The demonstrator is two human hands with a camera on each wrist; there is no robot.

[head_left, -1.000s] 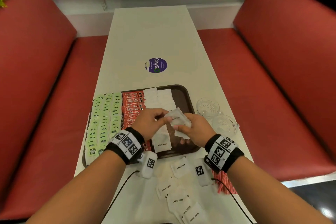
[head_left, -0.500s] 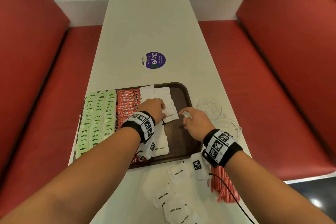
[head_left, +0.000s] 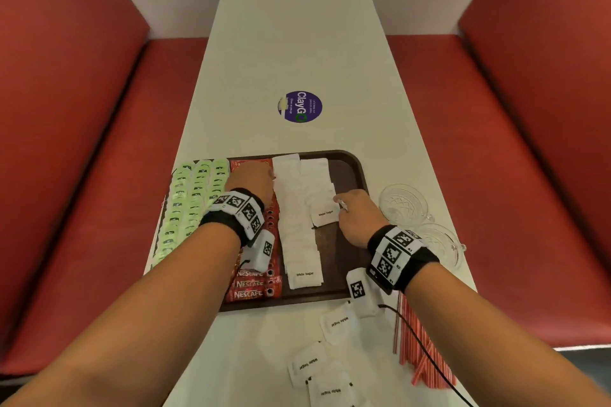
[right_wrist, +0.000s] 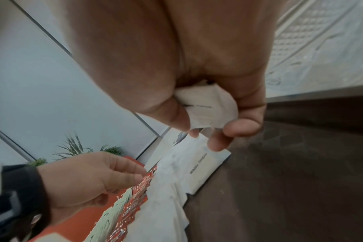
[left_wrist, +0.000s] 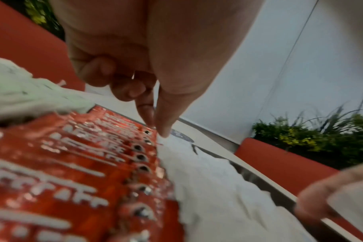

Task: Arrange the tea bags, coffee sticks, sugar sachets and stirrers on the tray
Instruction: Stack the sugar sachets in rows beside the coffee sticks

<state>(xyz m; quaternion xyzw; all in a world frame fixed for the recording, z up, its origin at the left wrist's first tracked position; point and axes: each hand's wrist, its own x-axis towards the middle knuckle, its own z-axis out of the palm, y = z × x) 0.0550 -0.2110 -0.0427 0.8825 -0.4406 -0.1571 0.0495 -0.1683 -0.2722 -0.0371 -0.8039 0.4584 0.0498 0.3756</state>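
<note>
A brown tray [head_left: 351, 169] holds columns of green tea bags [head_left: 191, 195], red coffee sticks [head_left: 252, 284] and two columns of white sugar sachets [head_left: 297, 218]. My left hand [head_left: 271, 177] hovers over the far coffee sticks. Its thumb and forefinger [left_wrist: 163, 129] point down and touch the seam between sticks and sachets. My right hand [head_left: 340, 205] grips folded sugar sachets [right_wrist: 207, 104] in its palm, while a fingertip rests on the nearest sachet [head_left: 325, 213] of the right column. Loose sachets [head_left: 307, 362] and red-striped stirrers [head_left: 420, 350] lie on the table in front of the tray.
Two glass cups [head_left: 403, 205] [head_left: 443, 244] stand right of the tray, close to my right wrist. A purple round sticker [head_left: 300, 106] marks the white table beyond the tray. Red benches [head_left: 82, 142] flank both sides.
A second ago both hands held sachets together above the tray. They have since parted and come down: the left to the far stick row, the right to the right sachet column.
</note>
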